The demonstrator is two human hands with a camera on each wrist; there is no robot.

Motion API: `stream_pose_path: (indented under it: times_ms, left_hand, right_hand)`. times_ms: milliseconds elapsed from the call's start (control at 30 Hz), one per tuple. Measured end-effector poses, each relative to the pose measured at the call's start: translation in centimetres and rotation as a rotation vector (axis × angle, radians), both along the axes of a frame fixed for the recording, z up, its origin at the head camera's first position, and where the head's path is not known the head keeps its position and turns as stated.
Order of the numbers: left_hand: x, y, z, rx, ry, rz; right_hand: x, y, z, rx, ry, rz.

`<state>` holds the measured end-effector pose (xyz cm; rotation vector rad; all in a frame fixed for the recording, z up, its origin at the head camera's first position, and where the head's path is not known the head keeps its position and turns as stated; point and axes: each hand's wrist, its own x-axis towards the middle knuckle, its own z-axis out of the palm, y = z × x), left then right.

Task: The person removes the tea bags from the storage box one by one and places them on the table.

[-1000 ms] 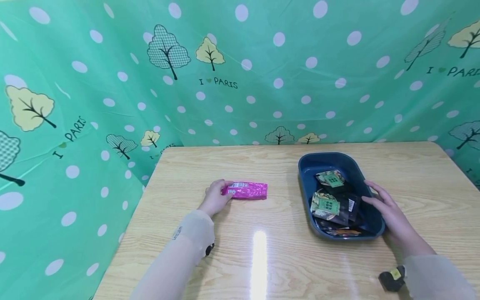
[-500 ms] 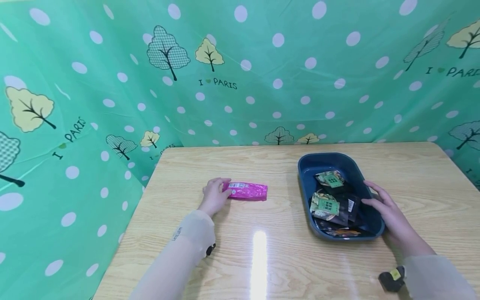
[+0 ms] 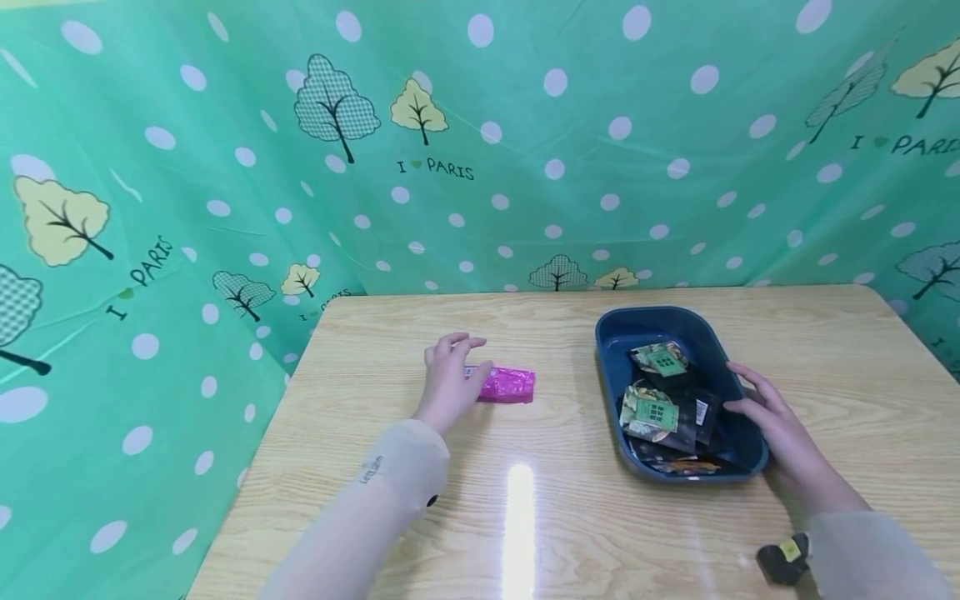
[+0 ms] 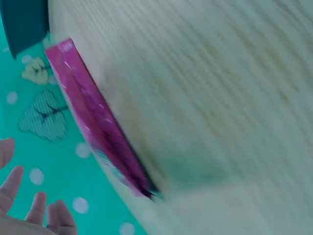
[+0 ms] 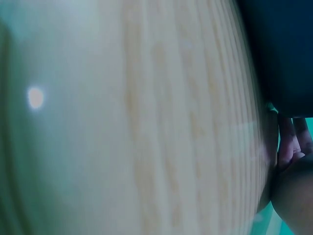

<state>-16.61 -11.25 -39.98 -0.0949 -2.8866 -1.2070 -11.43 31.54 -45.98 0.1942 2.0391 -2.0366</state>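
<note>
A shiny pink packet (image 3: 508, 385) lies flat on the table, left of the middle. Over its left end hovers my left hand (image 3: 450, 379), fingers spread and holding nothing. In the left wrist view those fingers (image 4: 12, 188) appear apart from the packet (image 4: 100, 122). My right hand (image 3: 772, 425) holds the right side of a dark blue plastic bin (image 3: 615, 392), thumb over the rim and index fingertip at it; the other fingers are mostly hidden. Inside the bin lie several black sachets (image 3: 663, 417) with green labels. The right wrist view shows the bin's outer wall (image 5: 283, 54) close by.
The light wood table (image 3: 360, 333) ends at the back against a green polka-dot curtain (image 3: 525, 167) printed with trees, which also covers the left side. A small black device (image 3: 783, 560) sits at the right wrist.
My left hand has let go of the pink packet's left end, opened its fingers, and shifted slightly up and right over it. The right hand and the bin stay put.
</note>
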Motion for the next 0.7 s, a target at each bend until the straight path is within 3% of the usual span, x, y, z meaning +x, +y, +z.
stream_pose_path:
  times_ms: [400,567,700]
  left_hand:
    - [1.5,5.6,1.7,-0.173,0.155,-0.282]
    - [2.6,7.9,1.4,-0.244,0.151,-0.394]
    - [3.3,9.5,0.7,-0.349,0.196,-0.48]
  right_hand:
    - [0.0,0.0,-0.1,0.11,-0.008,0.008]
    - [0.0,0.0,-0.2,0.079,0.01,0.004]
    - [0.1,0.1,-0.2,0.014,0.007,0.002]
